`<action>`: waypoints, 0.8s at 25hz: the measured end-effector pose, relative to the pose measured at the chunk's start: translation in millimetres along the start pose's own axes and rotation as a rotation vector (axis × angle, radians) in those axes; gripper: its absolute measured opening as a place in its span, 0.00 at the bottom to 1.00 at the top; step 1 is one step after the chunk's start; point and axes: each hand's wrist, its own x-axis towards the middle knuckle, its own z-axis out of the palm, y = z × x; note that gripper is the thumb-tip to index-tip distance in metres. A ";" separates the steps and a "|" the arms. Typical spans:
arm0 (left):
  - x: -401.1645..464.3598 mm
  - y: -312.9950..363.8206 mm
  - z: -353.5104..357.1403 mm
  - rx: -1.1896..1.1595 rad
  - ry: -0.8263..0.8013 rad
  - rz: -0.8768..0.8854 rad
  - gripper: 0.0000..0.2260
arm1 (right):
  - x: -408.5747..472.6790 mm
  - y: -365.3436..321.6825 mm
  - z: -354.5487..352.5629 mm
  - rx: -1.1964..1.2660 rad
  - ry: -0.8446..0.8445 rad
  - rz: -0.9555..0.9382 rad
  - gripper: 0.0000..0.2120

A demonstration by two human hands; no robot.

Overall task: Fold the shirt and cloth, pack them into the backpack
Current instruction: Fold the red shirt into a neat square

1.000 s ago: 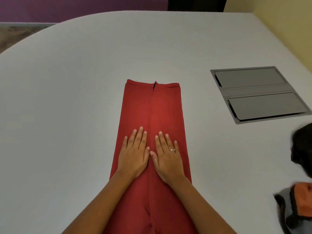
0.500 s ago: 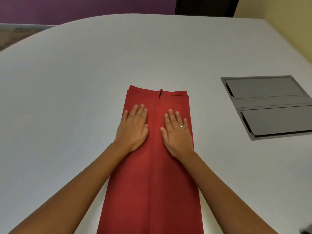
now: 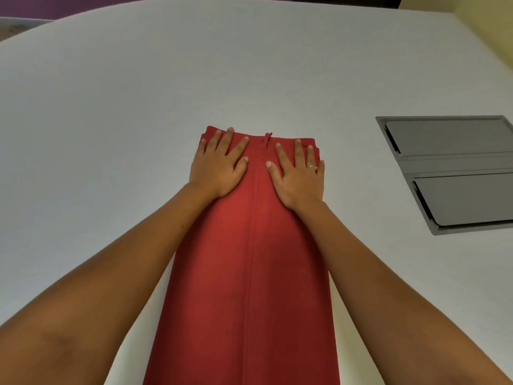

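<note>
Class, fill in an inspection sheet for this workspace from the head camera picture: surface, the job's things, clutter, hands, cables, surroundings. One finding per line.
Surface: white table with a rounded far edge; a grey hatch with two flaps is set into it at the right.
Job's things: red cloth lies flat as a long narrow strip with a seam down its middle; no backpack in view.
Clutter: nothing seen.
Hands: left hand and right hand press flat, fingers spread, on the cloth's far end, one each side of the seam; a ring on the right hand.
Cables: nothing seen.
Surroundings: purple wall at far left, yellow wall at far right.
</note>
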 end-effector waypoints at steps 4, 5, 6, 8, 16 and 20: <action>8.2 -7.3 -1.9 -0.198 0.161 -0.306 0.28 | 9.2 4.8 -2.5 0.235 0.178 0.115 0.32; 7.8 -7.2 -5.1 -0.248 0.219 -0.396 0.28 | 9.5 6.2 -5.5 0.367 0.235 0.188 0.33; 7.6 -7.0 -9.3 -0.275 0.263 -0.457 0.27 | 10.4 8.3 -9.1 0.472 0.282 0.254 0.33; 6.6 -5.3 -17.2 -0.277 0.288 -0.482 0.25 | 12.9 14.4 -18.2 0.605 0.294 0.332 0.32; 10.0 3.5 -57.7 -0.490 0.020 -0.672 0.05 | 17.2 16.4 -63.3 0.945 0.009 0.572 0.07; -25.3 18.5 -81.9 -0.444 0.254 -0.393 0.09 | -11.9 5.4 -78.1 0.872 0.138 0.468 0.13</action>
